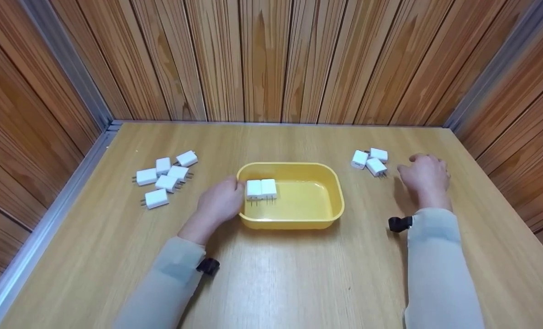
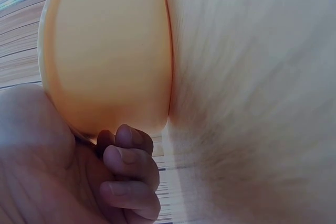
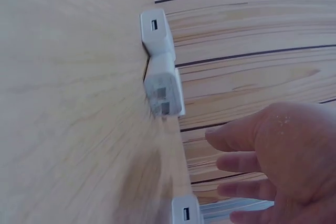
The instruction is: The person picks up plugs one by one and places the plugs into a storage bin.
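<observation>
My left hand (image 1: 222, 200) grips the left end of a yellow plastic box (image 1: 294, 225); in the left wrist view its fingers (image 2: 131, 163) curl beside the box wall (image 2: 113, 51). Two white USB charger plugs (image 1: 261, 188) lie side by side inside the box, at its left, prongs toward me. At the right, my right hand (image 1: 426, 176) hovers over the table with loosely bent fingers and nothing in them. Three charger plugs (image 1: 375, 167) lie just left of it. Another charger plug (image 3: 186, 211) shows under the hand in the right wrist view, hidden from the head view.
A loose group of several white charger plugs (image 1: 166, 183) lies on the table left of the box. Wood-panelled walls (image 1: 264, 64) stand behind and at both sides of the wooden table (image 1: 276, 274).
</observation>
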`<control>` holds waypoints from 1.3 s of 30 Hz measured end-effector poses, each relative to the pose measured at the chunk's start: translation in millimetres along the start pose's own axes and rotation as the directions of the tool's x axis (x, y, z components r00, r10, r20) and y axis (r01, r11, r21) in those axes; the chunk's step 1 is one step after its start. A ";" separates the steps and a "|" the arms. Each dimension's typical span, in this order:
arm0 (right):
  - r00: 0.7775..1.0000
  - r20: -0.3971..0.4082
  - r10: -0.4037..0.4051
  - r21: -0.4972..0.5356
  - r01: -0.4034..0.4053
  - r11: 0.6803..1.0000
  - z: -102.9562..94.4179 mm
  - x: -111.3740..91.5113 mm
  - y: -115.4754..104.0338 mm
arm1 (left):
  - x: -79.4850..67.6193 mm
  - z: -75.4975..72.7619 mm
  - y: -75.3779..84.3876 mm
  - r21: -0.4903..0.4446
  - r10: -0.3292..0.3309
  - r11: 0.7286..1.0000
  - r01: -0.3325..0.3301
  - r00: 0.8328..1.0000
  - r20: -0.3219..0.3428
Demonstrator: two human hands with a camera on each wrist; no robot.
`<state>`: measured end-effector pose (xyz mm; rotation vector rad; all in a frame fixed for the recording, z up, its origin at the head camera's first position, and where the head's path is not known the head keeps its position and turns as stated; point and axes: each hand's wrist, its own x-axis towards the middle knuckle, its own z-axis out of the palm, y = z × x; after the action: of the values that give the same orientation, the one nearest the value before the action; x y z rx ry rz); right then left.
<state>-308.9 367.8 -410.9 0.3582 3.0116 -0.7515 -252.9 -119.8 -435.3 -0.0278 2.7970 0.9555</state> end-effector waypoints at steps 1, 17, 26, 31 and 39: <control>1.000 0.008 0.005 0.002 -0.005 1.000 0.3 0.4 2.5 | 0.0 0.4 0.3 0.001 0.001 1.000 -0.001 1.000 0.000; 0.993 0.108 0.053 -0.059 -0.047 0.997 4.5 3.1 16.3 | -0.7 -0.1 2.3 -0.008 -0.018 1.000 0.018 1.000 0.002; 0.989 0.146 0.039 -0.040 -0.033 0.999 1.2 -2.6 15.4 | -1.2 -0.7 1.1 -0.010 -0.009 1.000 0.009 1.000 0.005; 0.991 0.131 0.010 -0.045 -0.004 0.999 1.7 -6.3 16.9 | -0.4 0.0 0.1 -0.006 -0.003 1.000 0.003 1.000 -0.003; 0.996 0.092 -0.009 -0.084 0.016 0.996 3.5 -4.1 18.1 | -0.5 0.4 -0.2 0.035 0.024 0.999 -0.023 0.999 -0.029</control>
<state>-301.0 380.8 -422.1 0.2943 2.9503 -0.6205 -252.4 -119.7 -435.7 -0.0046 2.8463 0.9197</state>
